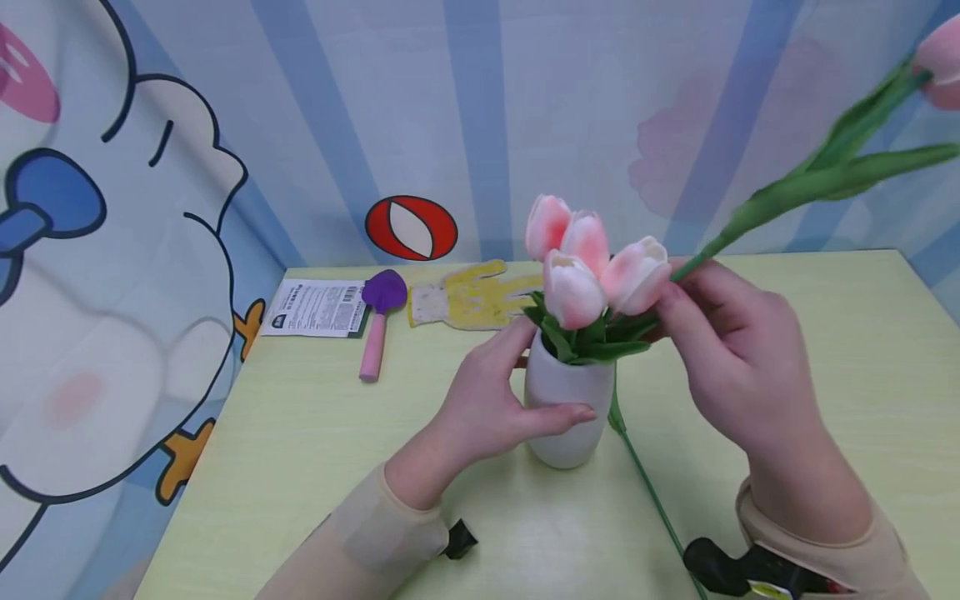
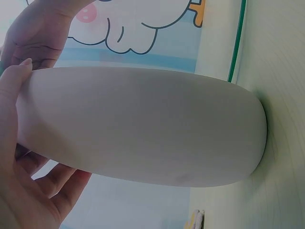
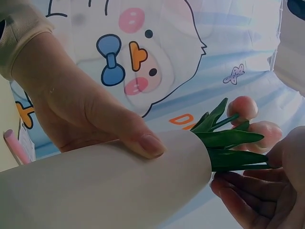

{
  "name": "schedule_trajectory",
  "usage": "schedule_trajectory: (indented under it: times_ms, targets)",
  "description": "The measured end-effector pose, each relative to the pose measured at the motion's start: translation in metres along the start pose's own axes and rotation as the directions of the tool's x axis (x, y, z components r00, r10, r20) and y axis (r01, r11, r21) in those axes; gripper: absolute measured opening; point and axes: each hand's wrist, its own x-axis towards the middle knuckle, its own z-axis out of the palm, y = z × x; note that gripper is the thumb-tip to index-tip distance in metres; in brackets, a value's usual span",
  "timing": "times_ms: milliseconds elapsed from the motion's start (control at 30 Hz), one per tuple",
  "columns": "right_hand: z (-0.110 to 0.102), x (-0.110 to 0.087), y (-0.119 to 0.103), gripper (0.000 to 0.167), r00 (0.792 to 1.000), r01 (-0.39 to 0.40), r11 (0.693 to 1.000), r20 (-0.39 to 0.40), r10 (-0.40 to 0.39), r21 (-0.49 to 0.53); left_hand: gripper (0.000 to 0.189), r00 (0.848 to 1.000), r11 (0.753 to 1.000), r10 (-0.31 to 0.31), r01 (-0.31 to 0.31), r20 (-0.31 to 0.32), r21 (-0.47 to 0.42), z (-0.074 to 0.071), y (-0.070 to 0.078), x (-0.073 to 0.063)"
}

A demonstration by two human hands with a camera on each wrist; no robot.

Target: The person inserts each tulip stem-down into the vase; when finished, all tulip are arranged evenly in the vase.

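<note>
A white vase (image 1: 572, 383) stands on the table with several pink-and-white tulips (image 1: 576, 287) and their green leaves in its mouth. My left hand (image 1: 483, 400) grips the vase near the top, thumb across the front and fingers behind. At the vase's right rim, my right hand (image 1: 738, 350) pinches a tulip stem (image 1: 693, 265). Leaves and a pink bloom (image 1: 941, 62) of that tulip stretch to the upper right. In the right wrist view, my right fingertips (image 3: 238, 188) are close to the vase mouth, beside the leaves. Another green stem (image 1: 651, 483) lies behind the vase and runs toward the front.
At the table's back left lie a printed packet (image 1: 315, 307), a small purple shovel with a pink handle (image 1: 372, 346) and a yellow-and-white glove (image 1: 472, 298). A cartoon-printed cloth (image 1: 480, 125) rises behind the pale table (image 1: 315, 500).
</note>
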Motion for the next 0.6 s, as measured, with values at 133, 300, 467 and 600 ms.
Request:
schedule_trajectory:
  times_ms: [133,300,467,600]
  targets:
    - [0.0003,0.0006,0.0009,0.019,1.0,0.013,0.994,-0.024,-0.011,0.105,0.071,1.0,1.0,-0.005,0.005,0.001,-0.004,-0.0002,0.0006,0.0]
    - [0.0005,0.0028,0.0048,0.02,0.998,0.056,0.968,-0.046,-0.046,0.246,0.07,1.0,1.0,-0.001,0.001,-0.009,-0.003,0.0,0.0008,0.0]
    - [-0.0013,0.005,0.0065,0.023,0.996,0.06,0.928,-0.08,-0.033,0.367,0.069,1.0,1.0,0.004,-0.004,-0.015,-0.001,-0.0001,0.0011,0.0]
    - [-0.0024,0.0053,0.0048,0.025,0.996,0.055,0.935,-0.09,-0.024,0.349,0.069,1.0,1.0,-0.002,0.002,-0.014,-0.003,-0.0002,0.0012,-0.0002]
